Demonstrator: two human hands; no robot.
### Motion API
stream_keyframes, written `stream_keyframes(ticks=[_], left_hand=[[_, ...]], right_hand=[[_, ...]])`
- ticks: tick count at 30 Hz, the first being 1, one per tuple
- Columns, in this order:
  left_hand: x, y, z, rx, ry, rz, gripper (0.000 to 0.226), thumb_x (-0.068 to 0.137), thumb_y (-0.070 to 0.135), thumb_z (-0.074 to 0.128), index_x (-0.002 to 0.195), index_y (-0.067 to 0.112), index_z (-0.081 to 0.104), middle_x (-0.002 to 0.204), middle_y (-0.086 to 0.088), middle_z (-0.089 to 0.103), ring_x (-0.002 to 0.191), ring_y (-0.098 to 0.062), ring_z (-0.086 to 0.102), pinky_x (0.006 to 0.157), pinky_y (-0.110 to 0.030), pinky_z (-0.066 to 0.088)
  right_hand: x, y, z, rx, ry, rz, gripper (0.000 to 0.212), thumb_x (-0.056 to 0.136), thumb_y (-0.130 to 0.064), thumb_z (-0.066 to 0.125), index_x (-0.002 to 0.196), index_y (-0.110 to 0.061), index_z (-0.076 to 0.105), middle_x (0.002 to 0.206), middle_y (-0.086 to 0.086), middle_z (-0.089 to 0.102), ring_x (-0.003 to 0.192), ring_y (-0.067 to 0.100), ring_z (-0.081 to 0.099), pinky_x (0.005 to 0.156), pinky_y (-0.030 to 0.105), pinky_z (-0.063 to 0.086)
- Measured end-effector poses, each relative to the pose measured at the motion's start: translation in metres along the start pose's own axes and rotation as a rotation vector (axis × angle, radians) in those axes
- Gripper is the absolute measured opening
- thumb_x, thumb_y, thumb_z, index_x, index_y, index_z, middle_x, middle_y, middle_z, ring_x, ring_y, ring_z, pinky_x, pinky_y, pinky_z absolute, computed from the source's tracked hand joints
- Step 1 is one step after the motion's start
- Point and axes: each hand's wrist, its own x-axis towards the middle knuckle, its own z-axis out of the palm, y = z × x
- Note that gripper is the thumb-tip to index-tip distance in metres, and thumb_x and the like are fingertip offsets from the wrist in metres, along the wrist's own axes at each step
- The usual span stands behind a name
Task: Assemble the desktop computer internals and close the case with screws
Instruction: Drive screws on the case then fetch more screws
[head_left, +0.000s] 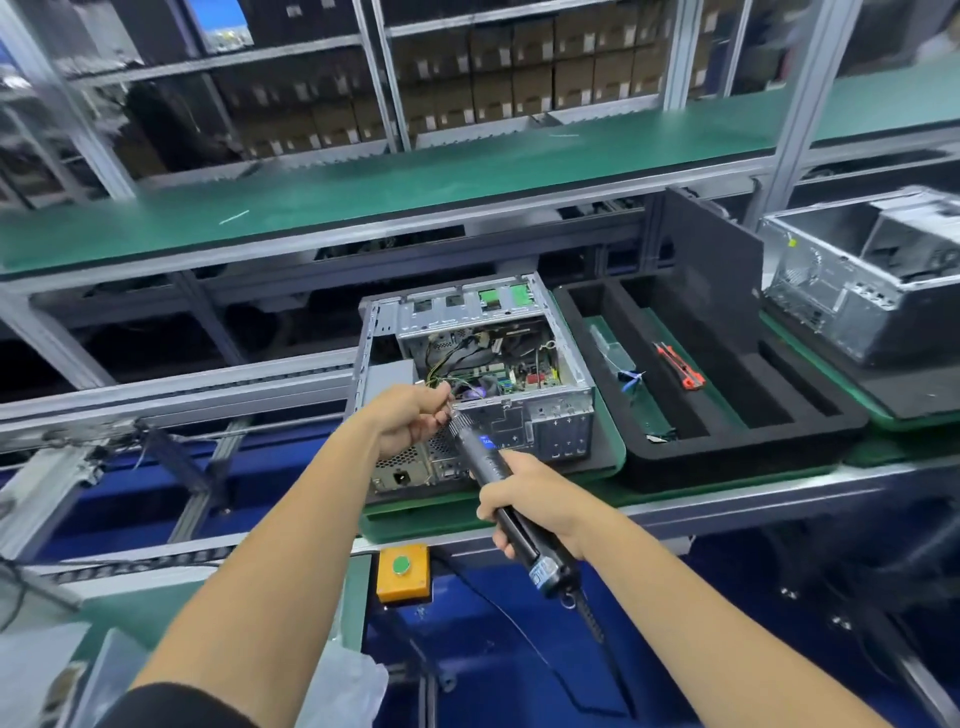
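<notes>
Gripping the electric screwdriver (511, 499) by its dark barrel, the right hand (530, 501) is seen closed firmly around the tool's middle, with the cable end trailing down and toward the person. The tool's long axis is laid on a diagonal, running from lower right near the body up and to the left, so that its tip is brought just in front of the rear upper edge of the open computer case (475, 384). The left hand (410, 418) is held at that tip, its fingers curled and pinched around the bit or something small at it; a screw is probably being seated there, though the piece itself is too small to be made out.

The case is placed on a green mat (608, 415) on the conveyor line, lying with its open side up, so that the board and wiring inside are exposed and the side panel is not yet fitted. It is found directly ahead of both hands, just beyond them, with the left hand nearer to its rim and the right hand further back along the tool.

The coming move is judged to turn on that diagonal: the bit points toward the case's near edge, so the tool would have to be swung or raised until its axis is lined up with a screw hole. To the right, a black foam tray (727, 447) holding a red-handled tool (680, 366) is seen, well apart from the hands.
</notes>
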Motion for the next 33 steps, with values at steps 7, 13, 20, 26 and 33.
stream_keyframes(ticks=[7, 13, 20, 26, 33], left_hand=[[-0.006, 0.016, -0.029, 0.462, -0.109, -0.005, 0.021, 0.099, 0.016, 0.05, 0.094, -0.001, 0.06, 0.069, -0.003, 0.061, 0.052, -0.006, 0.053, 0.045, -0.013, 0.044], [-0.007, 0.025, -0.039, 0.701, 0.068, 0.187, 0.021, 0.098, 0.019, 0.054, 0.086, 0.006, 0.066, 0.07, -0.006, 0.063, 0.05, -0.01, 0.053, 0.045, -0.018, 0.042], [0.021, 0.013, -0.041, 1.002, 0.322, 0.444, 0.018, 0.095, 0.017, 0.053, 0.083, 0.015, 0.066, 0.079, -0.001, 0.063, 0.066, -0.014, 0.052, 0.067, -0.029, 0.044], [0.032, -0.006, -0.045, 1.176, 0.185, 0.355, 0.03, 0.1, 0.024, 0.043, 0.091, 0.009, 0.068, 0.082, -0.009, 0.064, 0.072, -0.024, 0.048, 0.069, -0.03, 0.037], [0.037, -0.006, -0.052, 1.218, 0.102, 0.317, 0.043, 0.101, 0.026, 0.039, 0.06, 0.017, 0.031, 0.07, -0.003, 0.039, 0.088, -0.022, 0.035, 0.091, -0.042, 0.031]], right_hand=[[0.014, 0.008, 0.039, 0.02, 0.06, -0.015, 0.053, 0.08, -0.008, 0.071, 0.125, -0.013, 0.042, 0.078, 0.011, 0.056, 0.051, 0.021, 0.057, 0.051, 0.032, 0.05], [0.018, 0.014, 0.055, 0.019, 0.08, 0.001, 0.045, 0.081, -0.008, 0.072, 0.116, -0.02, 0.046, 0.075, 0.01, 0.057, 0.052, 0.019, 0.057, 0.05, 0.031, 0.05], [0.024, 0.026, 0.058, -0.014, 0.123, 0.027, 0.041, 0.081, -0.007, 0.071, 0.109, -0.025, 0.047, 0.077, 0.01, 0.058, 0.051, 0.019, 0.058, 0.049, 0.03, 0.05], [0.034, 0.029, 0.058, -0.016, 0.126, 0.038, 0.041, 0.082, -0.004, 0.065, 0.102, -0.031, 0.042, 0.08, 0.013, 0.057, 0.052, 0.019, 0.057, 0.049, 0.03, 0.051], [0.044, 0.026, 0.058, -0.005, 0.131, 0.038, 0.041, 0.081, -0.003, 0.064, 0.112, -0.021, 0.044, 0.079, 0.013, 0.055, 0.051, 0.018, 0.057, 0.049, 0.029, 0.051]])
